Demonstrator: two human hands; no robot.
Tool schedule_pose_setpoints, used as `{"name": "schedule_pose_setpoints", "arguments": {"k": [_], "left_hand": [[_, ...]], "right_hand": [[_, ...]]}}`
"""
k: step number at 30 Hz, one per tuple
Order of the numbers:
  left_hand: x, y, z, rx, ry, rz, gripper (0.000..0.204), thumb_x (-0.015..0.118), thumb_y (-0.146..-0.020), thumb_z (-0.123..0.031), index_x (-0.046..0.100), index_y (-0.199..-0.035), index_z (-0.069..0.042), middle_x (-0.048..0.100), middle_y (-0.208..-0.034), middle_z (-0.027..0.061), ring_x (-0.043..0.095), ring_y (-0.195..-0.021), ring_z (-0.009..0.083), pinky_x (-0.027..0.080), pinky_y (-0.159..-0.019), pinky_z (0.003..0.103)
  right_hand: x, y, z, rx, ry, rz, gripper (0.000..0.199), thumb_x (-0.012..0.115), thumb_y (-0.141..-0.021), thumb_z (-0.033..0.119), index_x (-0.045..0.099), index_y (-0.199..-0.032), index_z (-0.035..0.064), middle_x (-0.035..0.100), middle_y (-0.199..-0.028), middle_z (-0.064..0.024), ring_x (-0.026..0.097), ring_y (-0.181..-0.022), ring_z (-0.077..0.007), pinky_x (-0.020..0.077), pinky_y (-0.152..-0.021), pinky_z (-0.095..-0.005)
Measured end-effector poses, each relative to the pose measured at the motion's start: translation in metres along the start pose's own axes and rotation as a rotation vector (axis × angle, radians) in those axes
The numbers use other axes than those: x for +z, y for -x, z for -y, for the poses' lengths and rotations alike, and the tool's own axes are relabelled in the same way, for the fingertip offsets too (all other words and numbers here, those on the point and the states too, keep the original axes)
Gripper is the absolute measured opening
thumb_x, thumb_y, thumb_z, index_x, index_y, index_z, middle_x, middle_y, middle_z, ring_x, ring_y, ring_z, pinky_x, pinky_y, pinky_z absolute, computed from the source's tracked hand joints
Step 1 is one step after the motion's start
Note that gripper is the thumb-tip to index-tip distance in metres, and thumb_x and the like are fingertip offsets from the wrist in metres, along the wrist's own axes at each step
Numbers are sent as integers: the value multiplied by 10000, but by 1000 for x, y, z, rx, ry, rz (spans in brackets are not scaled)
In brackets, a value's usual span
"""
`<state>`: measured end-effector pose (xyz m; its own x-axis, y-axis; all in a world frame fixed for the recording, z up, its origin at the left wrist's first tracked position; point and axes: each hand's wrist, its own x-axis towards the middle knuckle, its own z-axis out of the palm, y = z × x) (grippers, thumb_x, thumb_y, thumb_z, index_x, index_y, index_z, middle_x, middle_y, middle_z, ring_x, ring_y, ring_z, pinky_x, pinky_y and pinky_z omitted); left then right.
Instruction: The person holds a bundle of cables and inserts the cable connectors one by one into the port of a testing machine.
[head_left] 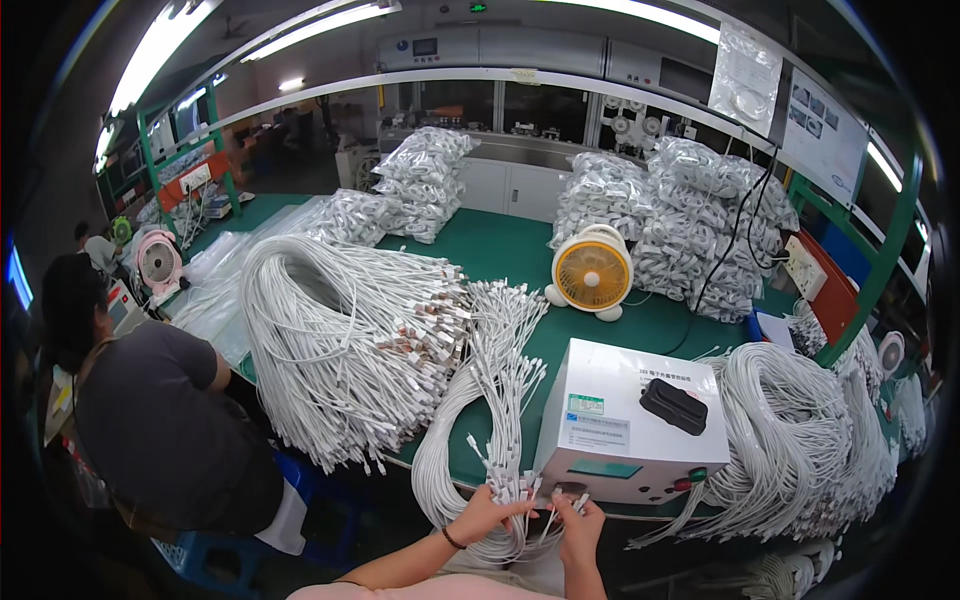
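The left hand and the right hand meet at the near edge of the green tabletop, directly in front of the white box-shaped tester unit with a black handle on top, which serves as the reference landmark. Both hands are closed around the connector ends of a bundle of thin white cables; the left hand pinches the plug cluster, the right hand grips a few strands just beside it, at the lower front face of the tester unit. The bundle loops down over the tabletop edge and runs away from the person along the left side of the tester unit. Left of the tester unit lies a large heap of white cables with metal plugs, and beyond that heap sits a person in a dark shirt. Right of the tester unit lies another coiled white cable pile. Behind the tester unit stands a small yellow desk fan, with stacks of clear bagged cables farther back.
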<state>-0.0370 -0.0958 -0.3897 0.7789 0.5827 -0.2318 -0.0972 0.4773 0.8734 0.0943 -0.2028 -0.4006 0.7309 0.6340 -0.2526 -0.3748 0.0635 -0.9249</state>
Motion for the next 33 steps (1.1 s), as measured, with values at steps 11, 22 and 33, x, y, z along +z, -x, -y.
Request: {"name": "schedule_pose_setpoints", "arguments": {"k": [11, 22, 33], "left_hand": [[-1, -1, -5, -20, -19, 27, 338, 703, -814, -136, 540, -1073, 9, 670, -909, 68, 682, -811, 169, 436, -437, 193], [3, -5, -11, -25, -53, 70, 306, 711, -811, -159, 571, -1035, -5, 651, -907, 42, 676, -820, 150, 423, -439, 187], [2, 0, -1, -24, -101, 77, 345, 699, -816, -147, 563, -1093, 7, 664, -957, 55, 678, -800, 145, 413, -426, 195]], "right_hand": [[2, 2, -1, -9, -24, -44, 131, 711, -760, 57, 635, -843, -10, 649, -726, -68, 594, -622, -120, 406, -546, -229], [-2, -12, 5, 84, -90, -14, 150, 722, -736, 65, 633, -828, -12, 642, -710, -75, 577, -587, -122, 387, -532, -230], [-10, -9, 3, 131, 19, 60, 138, 723, -741, 85, 648, -817, -3, 641, -716, -50, 547, -581, -96, 385, -536, -227]]}}
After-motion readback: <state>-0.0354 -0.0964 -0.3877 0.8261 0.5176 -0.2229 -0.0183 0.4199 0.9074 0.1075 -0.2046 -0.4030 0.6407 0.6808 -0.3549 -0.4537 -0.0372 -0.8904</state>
